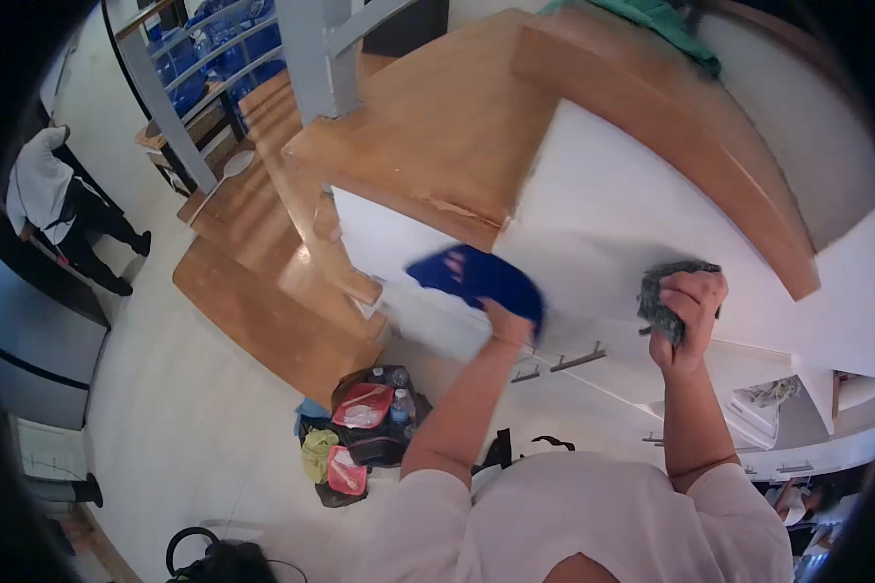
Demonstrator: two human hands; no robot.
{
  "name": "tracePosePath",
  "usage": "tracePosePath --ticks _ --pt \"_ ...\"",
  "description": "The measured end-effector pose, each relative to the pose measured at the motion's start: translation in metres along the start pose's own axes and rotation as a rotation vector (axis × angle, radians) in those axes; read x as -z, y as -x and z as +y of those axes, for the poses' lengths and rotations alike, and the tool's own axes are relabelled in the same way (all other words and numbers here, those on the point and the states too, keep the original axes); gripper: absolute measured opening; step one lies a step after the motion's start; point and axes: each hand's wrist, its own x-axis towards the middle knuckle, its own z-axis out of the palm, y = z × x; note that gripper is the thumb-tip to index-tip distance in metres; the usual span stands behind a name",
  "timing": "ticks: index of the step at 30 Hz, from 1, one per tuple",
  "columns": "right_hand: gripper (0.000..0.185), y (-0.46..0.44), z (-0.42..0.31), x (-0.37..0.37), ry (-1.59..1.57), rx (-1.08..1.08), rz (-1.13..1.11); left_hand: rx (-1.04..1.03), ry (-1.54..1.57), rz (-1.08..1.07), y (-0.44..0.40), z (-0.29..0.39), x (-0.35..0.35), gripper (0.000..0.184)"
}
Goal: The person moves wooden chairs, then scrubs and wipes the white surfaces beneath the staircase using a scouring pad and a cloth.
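My left hand [506, 324] grips the edge of a flat dark blue item [476, 282] with a small reddish mark, blurred by motion, held in front of the white panel at the wooden step's edge. To the right, my right hand [688, 309] is closed around a bunched grey-green cloth [661, 299], against or just over the white surface [593, 214]. Some of the cloth is hidden under my fingers.
Wooden steps [272, 321] descend at the left, beside a grey metal post [321, 58]. A curved wooden ledge [681, 126] carries a green cloth [651, 24]. Bags with bottles [384, 418] lie on the floor. A person [53, 194] stands far left. Drawers with handles [578, 358] are below.
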Motion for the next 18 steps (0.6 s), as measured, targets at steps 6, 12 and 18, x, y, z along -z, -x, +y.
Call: tracePosePath --ticks 6,12,18 --pt "0.014 0.030 0.017 0.057 -0.346 -0.106 0.190 -0.883 0.089 -0.427 -0.015 0.110 0.012 0.049" --pt "0.025 0.048 0.012 0.093 -0.906 -0.587 0.553 -0.522 -0.083 -0.262 -0.089 0.221 0.057 0.057" --pt "0.025 0.072 0.023 0.128 -1.164 -0.887 0.594 -0.562 -0.057 -0.454 -0.015 0.134 0.039 0.057"
